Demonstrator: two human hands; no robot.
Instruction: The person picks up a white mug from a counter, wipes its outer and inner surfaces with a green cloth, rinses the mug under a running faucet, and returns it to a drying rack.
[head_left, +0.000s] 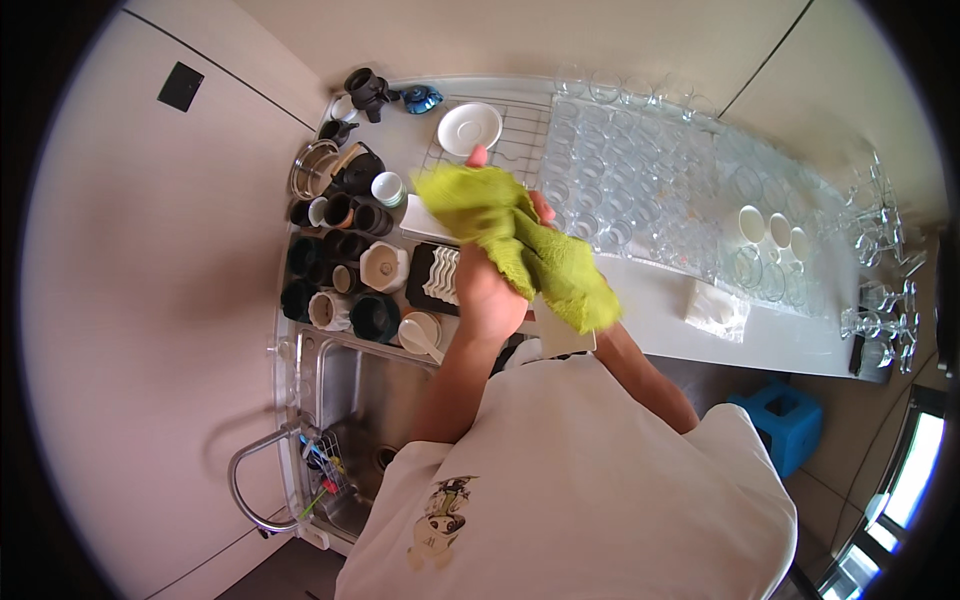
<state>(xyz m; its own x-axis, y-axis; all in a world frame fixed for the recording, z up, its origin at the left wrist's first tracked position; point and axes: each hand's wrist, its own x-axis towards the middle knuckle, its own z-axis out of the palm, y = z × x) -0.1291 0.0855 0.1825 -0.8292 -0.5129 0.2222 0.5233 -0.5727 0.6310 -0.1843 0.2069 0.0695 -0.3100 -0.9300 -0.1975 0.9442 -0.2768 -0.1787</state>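
Note:
A yellow-green cloth (480, 199), blurred along its edges, is bunched between my two hands above the counter's front. My left hand (491, 296) grips the cloth from the left, with a fingertip showing past its far edge. Most of my right hand (541, 208) is hidden behind the cloth; only some fingers show beyond it, and the wrist comes out below. A cream flat piece with straight edges (564, 334) sticks out from under the cloth close to my shirt. What it is, and which hand bears it, is hidden.
Left stand dark cups (373, 219), a white octagonal pot (384, 267) and a black teapot (360, 171). A white saucer (469, 129) lies on a wire rack (517, 124). Many clear glasses (619, 169) fill the right. A steel sink (360, 375) is nearer left; a blue stool (787, 424) stands right.

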